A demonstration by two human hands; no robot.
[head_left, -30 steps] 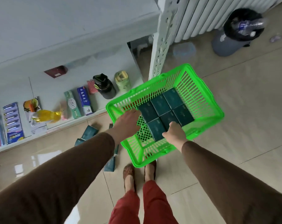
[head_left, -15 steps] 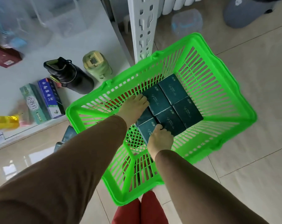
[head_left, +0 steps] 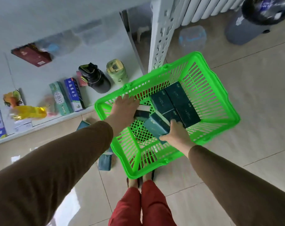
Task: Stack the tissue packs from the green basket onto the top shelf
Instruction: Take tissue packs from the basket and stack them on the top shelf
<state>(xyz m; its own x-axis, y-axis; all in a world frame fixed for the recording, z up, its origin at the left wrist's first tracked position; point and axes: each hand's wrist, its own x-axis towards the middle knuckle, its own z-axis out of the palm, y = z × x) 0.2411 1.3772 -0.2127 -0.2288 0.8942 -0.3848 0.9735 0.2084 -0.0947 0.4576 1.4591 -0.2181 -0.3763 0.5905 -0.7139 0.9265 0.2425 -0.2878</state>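
Note:
A bright green basket (head_left: 220, 101) stands on the tiled floor by the shelf post. Several dark teal tissue packs (head_left: 176, 100) lie flat on its bottom. My right hand (head_left: 176, 136) grips one tissue pack (head_left: 156, 126) by its near end, tilted up off the basket floor. My left hand (head_left: 123, 108) reaches into the basket's left side and covers another pack (head_left: 141, 114), fingers curled over it. The top shelf is out of view.
A low white shelf (head_left: 40, 75) on the left carries a black bottle (head_left: 96, 80), a green jar (head_left: 116, 71), toothpaste boxes (head_left: 66, 97) and a yellow bag (head_left: 29, 111). More teal packs (head_left: 105, 162) lie on the floor beside the basket. A grey bin (head_left: 246, 28) stands far right.
My right hand has lifted a pack's near end off the basket floor, tilting it. My left hand has shifted left onto a pack. The camera has pulled back.

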